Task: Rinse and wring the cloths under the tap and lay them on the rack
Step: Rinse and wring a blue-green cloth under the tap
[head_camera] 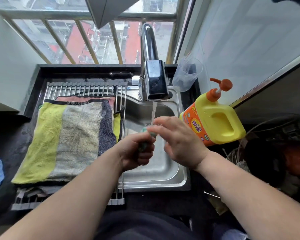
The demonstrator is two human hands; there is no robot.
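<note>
Steel sink (164, 170): rounded basin, brushed finish, set in a dark surface (12, 135). Chrome tap (154, 78) at its 12 o'clock, with a boxy spout; the water stream (153, 110) falls thin and straight.

Left hand (137, 151) is over the basin centre, fingers curled tight round a small green cloth (143, 146) wadded into a rope shape. The cloth's upper end sticks out of the fist at 1 o'clock, right under the stream.

Right hand (178, 141) is at 3 o'clock of the left, fingers straight and spread, holding nothing. It is blurred, so contact with the cloth end cannot be told.

Steel rod rack (87, 88) spans the sink's 9 o'clock side. A terry towel (73, 139), striped lime, beige and navy, lies flat on it.

Yellow plastic detergent jug (215, 122) with an orange pump stands at the sink's 3 o'clock.
</note>
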